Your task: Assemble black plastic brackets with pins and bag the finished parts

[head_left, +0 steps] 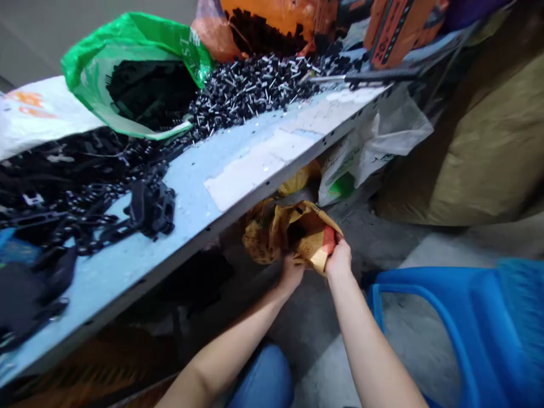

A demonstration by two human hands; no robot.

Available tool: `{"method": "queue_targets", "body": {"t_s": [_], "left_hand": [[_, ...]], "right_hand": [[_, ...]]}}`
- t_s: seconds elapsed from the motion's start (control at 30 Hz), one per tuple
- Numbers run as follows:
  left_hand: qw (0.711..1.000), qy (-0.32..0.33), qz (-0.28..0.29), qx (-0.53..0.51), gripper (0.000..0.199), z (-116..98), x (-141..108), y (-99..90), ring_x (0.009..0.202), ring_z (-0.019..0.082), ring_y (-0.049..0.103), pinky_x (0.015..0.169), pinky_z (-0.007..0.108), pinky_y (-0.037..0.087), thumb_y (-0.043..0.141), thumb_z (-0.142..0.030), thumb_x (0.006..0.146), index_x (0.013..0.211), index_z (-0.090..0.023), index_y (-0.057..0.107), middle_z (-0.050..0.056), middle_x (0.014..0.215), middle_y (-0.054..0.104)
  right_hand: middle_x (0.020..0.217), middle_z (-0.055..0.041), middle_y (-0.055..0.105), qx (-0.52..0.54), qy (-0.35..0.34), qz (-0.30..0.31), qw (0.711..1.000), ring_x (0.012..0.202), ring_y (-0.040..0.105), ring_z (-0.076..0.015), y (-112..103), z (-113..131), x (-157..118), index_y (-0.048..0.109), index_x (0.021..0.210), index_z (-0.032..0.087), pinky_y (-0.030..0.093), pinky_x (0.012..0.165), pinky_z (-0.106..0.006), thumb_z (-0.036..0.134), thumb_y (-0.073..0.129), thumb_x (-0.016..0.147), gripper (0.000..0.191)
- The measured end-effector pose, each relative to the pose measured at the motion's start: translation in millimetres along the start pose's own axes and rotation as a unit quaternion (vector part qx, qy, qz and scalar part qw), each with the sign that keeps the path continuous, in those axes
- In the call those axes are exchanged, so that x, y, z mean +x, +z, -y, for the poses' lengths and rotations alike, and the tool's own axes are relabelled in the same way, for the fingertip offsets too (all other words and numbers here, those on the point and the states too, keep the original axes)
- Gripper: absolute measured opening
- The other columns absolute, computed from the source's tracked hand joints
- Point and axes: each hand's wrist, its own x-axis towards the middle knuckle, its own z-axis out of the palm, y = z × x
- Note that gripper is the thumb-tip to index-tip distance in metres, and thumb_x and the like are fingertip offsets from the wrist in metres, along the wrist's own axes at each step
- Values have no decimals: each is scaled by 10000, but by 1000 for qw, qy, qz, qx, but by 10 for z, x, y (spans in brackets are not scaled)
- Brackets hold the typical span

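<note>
Many black plastic parts (pixel 85 192) are lying loosely along the left of the pale blue worktop (pixel 187 209), below a white bag with orange print (pixel 46 110). A green-and-white plastic bag (pixel 127 42) is standing open beside them, holding dark pieces. Just to its right, a heap of small black parts with silvery metal pins (pixel 250 85) is spreading over the worktop, in front of an orange plastic bag (pixel 272 20) that is holding more dark pieces.

Below the worktop's front edge, your left hand (pixel 292 273) is touching the near underside of a crumpled yellow-brown paper bag with a red patch (pixel 283 226); its fingers are disappearing behind the paper, so you cannot tell how wide that grip is. The paper bag is gaping open above the grey floor. Your right hand (pixel 340 258) is gripping its right rim beside the red patch, closed on the paper.

Farther right, a black-handled tool (pixel 378 76) is lying near an orange box (pixel 395 31), and a blue plastic stool (pixel 457 300) is standing near your right forearm.
</note>
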Motion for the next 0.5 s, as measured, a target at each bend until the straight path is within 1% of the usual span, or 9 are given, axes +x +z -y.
{"method": "queue_targets", "body": {"t_s": [0.1, 0.17, 0.2, 0.3, 0.33, 0.37, 0.43, 0.47, 0.5], "left_hand": [[1000, 15, -9, 20, 219, -698, -407, -350, 835, 200, 620, 792, 340, 475, 627, -146, 676, 894, -131, 642, 79, 898, 673], [999, 33, -10, 31, 196, -1223, -762, -582, 856, 195, 607, 802, 324, 463, 618, -162, 694, 886, -145, 647, 71, 915, 663], [998, 47, -6, 44, 183, -1493, -965, -680, 870, 194, 601, 802, 316, 460, 613, -164, 702, 881, -152, 648, 70, 931, 656], [989, 104, 20, 104, 140, -2302, -1664, -879, 911, 197, 590, 805, 306, 456, 588, -167, 726, 856, -173, 643, 71, 990, 637], [985, 118, 30, 124, 127, -2567, -1917, -918, 914, 197, 590, 806, 308, 457, 569, -166, 740, 848, -177, 635, 73, 998, 634], [981, 126, 39, 138, 128, -2828, -2170, -947, 917, 197, 590, 809, 311, 457, 549, -162, 750, 852, -180, 624, 75, 999, 633], [974, 145, 70, 160, 135, -3329, -2661, -983, 922, 197, 593, 810, 313, 461, 517, -149, 758, 862, -183, 596, 82, 999, 633], [969, 156, 92, 166, 131, -3563, -2890, -994, 921, 193, 595, 804, 307, 463, 501, -142, 761, 855, -186, 582, 83, 996, 635], [963, 167, 118, 173, 127, -3783, -3105, -1002, 921, 188, 597, 798, 299, 465, 487, -137, 765, 846, -189, 569, 83, 993, 637]], "right_hand": [[910, -7, 672, 2, -28, -84, 996, 829, 637, -132, -31, 508, -432, 574, 979, 191, 512, 812, -312, 259, 395, 815, 252], [930, -21, 671, -5, -25, -101, 995, 863, 634, -135, -101, 760, -882, 577, 966, 185, 502, 833, -319, 250, 363, 819, 268], [934, -28, 671, -11, -22, -110, 994, 876, 632, -141, -150, 841, -1161, 579, 958, 183, 498, 841, -326, 247, 367, 811, 266], [916, -28, 676, -53, -6, -150, 987, 890, 632, -154, -335, 923, -2193, 577, 934, 197, 495, 839, -335, 249, 458, 752, 224], [888, -19, 679, -93, 6, -165, 982, 870, 637, -157, -397, 927, -2585, 575, 923, 208, 506, 812, -329, 271, 495, 728, 220], [864, -14, 680, -147, 21, -162, 976, 853, 642, -165, -452, 939, -2987, 572, 920, 216, 515, 783, -328, 311, 530, 708, 236], [776, -47, 676, -207, 51, -166, 963, 790, 650, -230, -523, 1035, -3781, 574, 884, 185, 523, 713, -383, 348, 626, 622, 313], [765, -62, 674, -273, 50, -152, 949, 786, 646, -257, -530, 1134, -4149, 576, 875, 172, 519, 699, -399, 351, 670, 566, 369], [796, -83, 673, -348, 26, -138, 927, 817, 637, -280, -513, 1267, -4487, 579, 886, 160, 509, 713, -412, 351, 695, 525, 425]]}}
